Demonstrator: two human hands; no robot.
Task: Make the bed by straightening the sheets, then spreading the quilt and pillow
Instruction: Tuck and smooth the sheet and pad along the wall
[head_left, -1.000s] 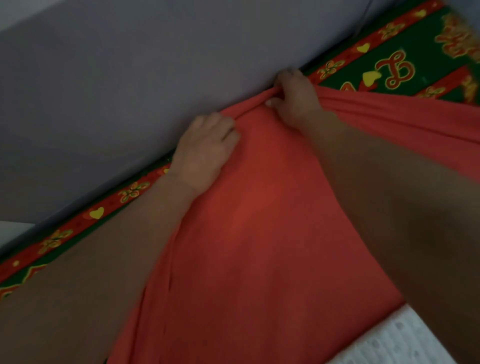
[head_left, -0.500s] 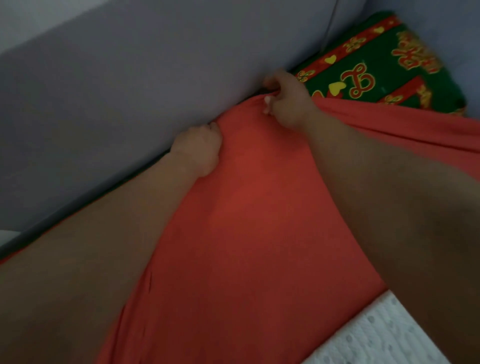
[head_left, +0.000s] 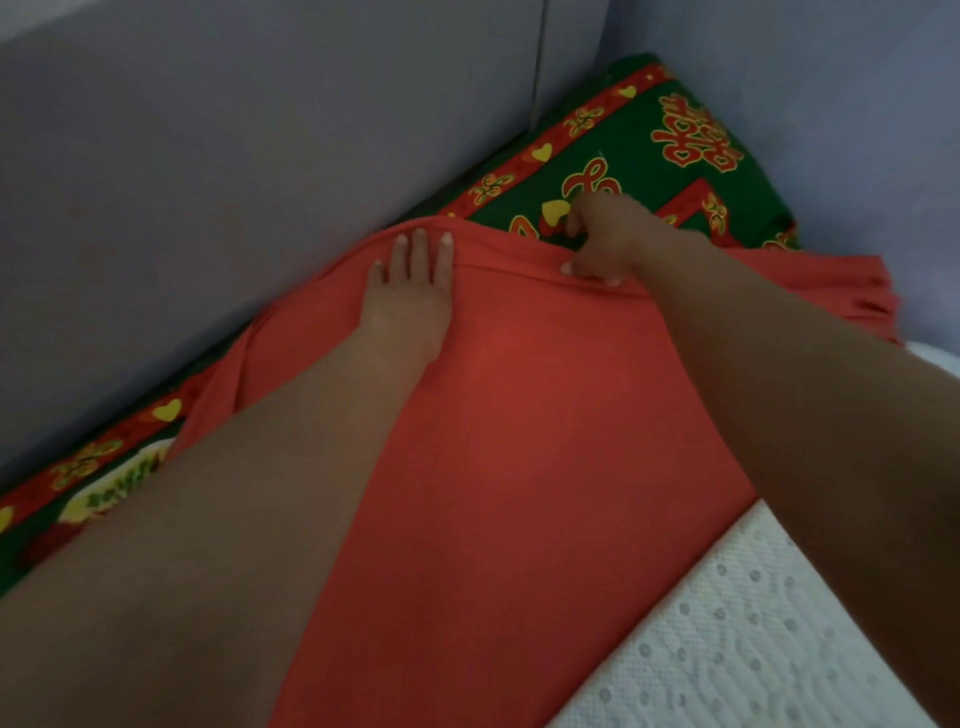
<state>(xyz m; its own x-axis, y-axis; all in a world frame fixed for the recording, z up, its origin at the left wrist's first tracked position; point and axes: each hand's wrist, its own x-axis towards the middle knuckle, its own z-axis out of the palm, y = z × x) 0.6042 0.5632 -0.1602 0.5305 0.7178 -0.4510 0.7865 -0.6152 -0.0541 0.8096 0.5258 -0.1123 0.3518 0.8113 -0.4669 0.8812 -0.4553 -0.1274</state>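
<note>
**Against a grey-lilac wall (head_left: 208, 156), two hands work an orange-red sheet (head_left: 519, 441) on a bed**

The pale wall runs diagonally across the upper left of the head view and turns a corner at upper right, where the bed ends. Tight along its foot lies a green patterned cover (head_left: 649, 171), edged with a red band and printed with yellow hearts and red ornaments. It shows in the far corner and again as a strip at lower left.

The orange-red sheet lies over this cover and fills the middle of the view. Its top edge is bunched into a fold close to the wall. To the right, beyond the person's right arm, its far edge is gathered in small pleats.

The person's left hand (head_left: 410, 291) rests flat on the sheet just below that fold. Its fingers are straight and slightly spread, pointing toward the wall, with the fingertips at the edge of the cloth. The right hand (head_left: 608, 244), just beside it, has its fingers curled and pinches the folded top edge of the sheet between thumb and fingers. Its knuckles sit over the green cover.

At lower right, a white dotted fabric (head_left: 753, 649) with a raised texture borders the sheet's near edge. The light is dim and fine detail in the cloth is soft.
</note>
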